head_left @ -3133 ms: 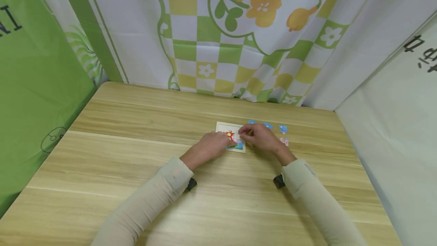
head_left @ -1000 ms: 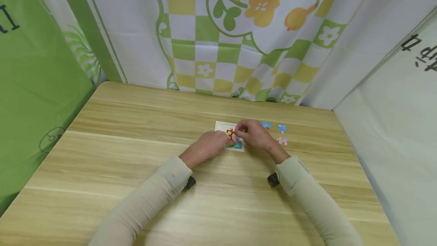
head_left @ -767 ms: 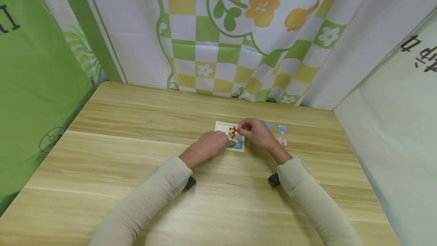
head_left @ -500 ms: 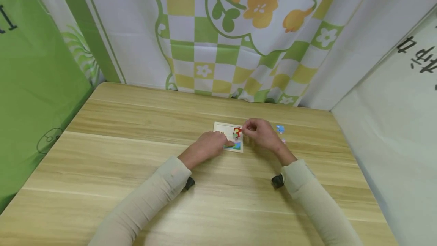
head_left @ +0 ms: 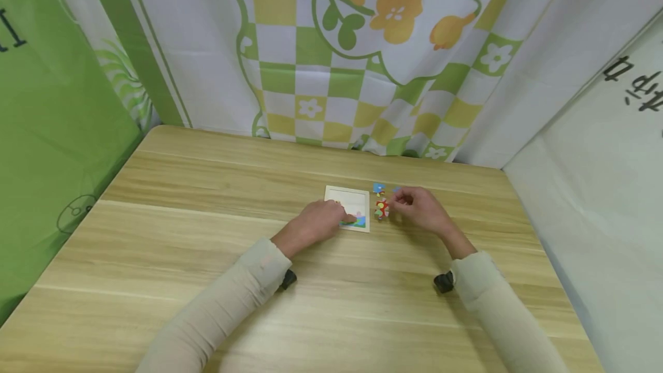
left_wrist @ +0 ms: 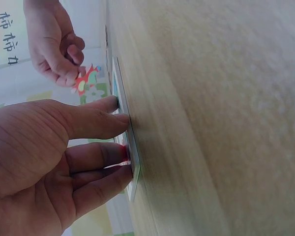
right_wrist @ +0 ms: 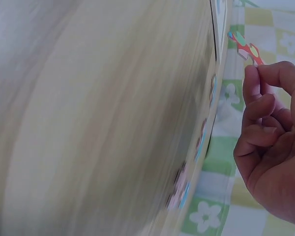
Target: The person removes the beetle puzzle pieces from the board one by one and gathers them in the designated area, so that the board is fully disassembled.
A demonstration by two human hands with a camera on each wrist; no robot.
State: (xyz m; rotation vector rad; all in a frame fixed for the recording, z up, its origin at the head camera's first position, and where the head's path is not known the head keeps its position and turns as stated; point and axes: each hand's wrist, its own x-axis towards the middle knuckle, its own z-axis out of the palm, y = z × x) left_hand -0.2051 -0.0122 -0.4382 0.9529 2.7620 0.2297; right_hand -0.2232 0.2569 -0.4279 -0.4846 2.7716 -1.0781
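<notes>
My right hand (head_left: 420, 210) pinches a red jigsaw piece (head_left: 382, 208) with yellow and green patches between thumb and index finger. In the right wrist view the piece (right_wrist: 242, 46) is raised above the table, the other fingers curled in. Just to the left lies a small pale puzzle tray (head_left: 348, 195), its lower part showing blue and green pieces. My left hand (head_left: 317, 220) rests on the tray's lower left, covering that part. The left wrist view shows the left hand's fingertips (left_wrist: 122, 119) touching the tray near its edge.
A blue jigsaw piece (head_left: 379, 187) lies right of the tray, and another blue piece (head_left: 397, 189) is half hidden by the right hand. A pink piece (right_wrist: 177, 189) shows in the right wrist view. A patterned curtain (head_left: 331, 91) hangs behind the wooden table (head_left: 233, 177).
My right hand has carried the red piece from over the tray to its right side. A blue piece beside the tray has come into sight. My left hand has stayed in place.
</notes>
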